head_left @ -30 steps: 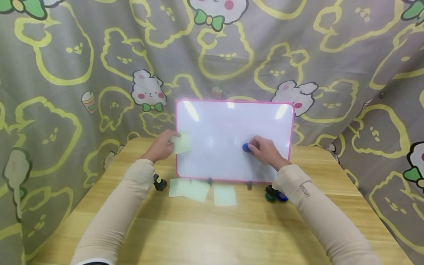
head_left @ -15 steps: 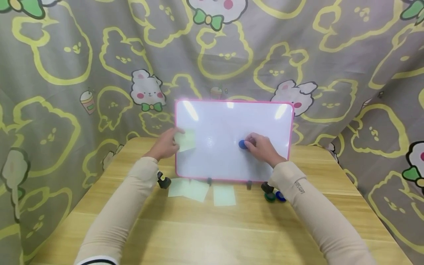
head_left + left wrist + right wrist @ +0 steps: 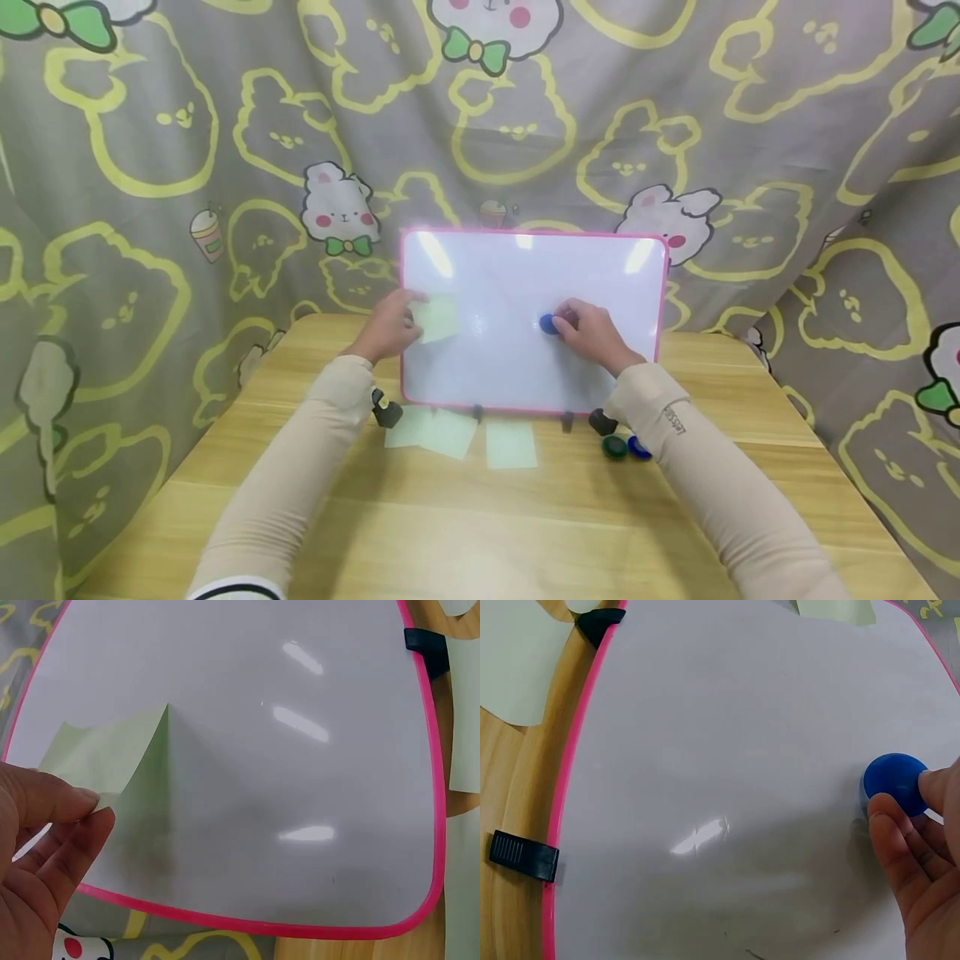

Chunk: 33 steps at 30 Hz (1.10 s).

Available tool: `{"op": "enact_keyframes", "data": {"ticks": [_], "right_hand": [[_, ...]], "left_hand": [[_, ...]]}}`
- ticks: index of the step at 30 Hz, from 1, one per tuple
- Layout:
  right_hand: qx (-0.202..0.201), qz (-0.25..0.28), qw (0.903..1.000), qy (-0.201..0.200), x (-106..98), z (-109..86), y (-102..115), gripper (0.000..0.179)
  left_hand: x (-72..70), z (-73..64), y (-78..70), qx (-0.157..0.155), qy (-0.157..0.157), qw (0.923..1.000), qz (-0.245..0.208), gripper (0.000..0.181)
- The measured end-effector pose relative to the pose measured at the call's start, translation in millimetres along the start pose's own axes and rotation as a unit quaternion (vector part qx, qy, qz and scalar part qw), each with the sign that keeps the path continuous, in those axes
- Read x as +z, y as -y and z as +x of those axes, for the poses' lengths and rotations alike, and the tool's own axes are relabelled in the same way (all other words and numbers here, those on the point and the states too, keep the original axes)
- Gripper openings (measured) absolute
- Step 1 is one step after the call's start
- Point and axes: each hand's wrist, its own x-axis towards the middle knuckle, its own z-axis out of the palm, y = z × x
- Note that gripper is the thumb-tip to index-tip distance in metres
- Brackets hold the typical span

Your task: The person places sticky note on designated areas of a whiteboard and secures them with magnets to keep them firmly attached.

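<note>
My left hand [image 3: 392,323] pinches a pale green paper square [image 3: 438,318] by its edge, in front of the left part of a pink-framed whiteboard [image 3: 495,358]. In the left wrist view the paper [image 3: 105,750] bends outward from thumb and fingers, with its far edge right at the board's surface. On the board's right half, my right hand [image 3: 596,333] holds a round blue magnet [image 3: 549,324] between thumb and fingers. The right wrist view shows the magnet [image 3: 895,784] close over the white surface, its edge partly covered by the fingertips.
Three pale green sheets [image 3: 512,443] lie on the wooden table [image 3: 480,533] before the board. A green round magnet [image 3: 615,447] and a blue one [image 3: 640,447] lie by the right sleeve. Black clips [image 3: 523,855] grip the board's lower edge. A patterned curtain [image 3: 517,108] hangs behind.
My left hand has moved right with the paper, from the board's left edge further over its surface. My right hand has shifted slightly left and up with the blue magnet.
</note>
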Motion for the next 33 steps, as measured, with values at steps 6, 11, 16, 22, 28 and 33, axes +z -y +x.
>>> {"op": "enact_keyframes", "data": {"ticks": [6,11,16,22,28,33], "right_hand": [[-0.015,-0.001,0.9999,-0.009,1.0,3.8,2.1,0.014],[-0.025,-0.015,0.9996,0.000,-0.2,12.0,5.8,0.013],[-0.028,-0.022,0.9992,0.018,-1.4,21.7,11.1,0.015],[-0.037,-0.025,0.9989,0.015,-1.8,29.2,13.5,0.013],[-0.057,-0.023,0.9981,0.007,-2.9,34.4,21.0,0.012],[-0.051,-0.014,0.9986,0.005,-1.6,39.3,25.7,0.011]], "left_hand": [[3.6,6.3,-3.7,0.009,0.001,0.9999,0.013,0.057],[3.7,10.0,-10.6,0.021,-0.002,0.9997,0.014,0.057],[0.1,12.8,-20.2,0.013,-0.005,0.9999,0.002,0.057],[-0.5,19.6,-24.5,0.021,-0.005,0.9997,0.015,0.057],[1.4,26.1,-24.0,0.016,-0.006,0.9998,0.011,0.055],[3.5,31.1,-23.3,0.016,0.001,0.9997,0.019,0.054]]}}
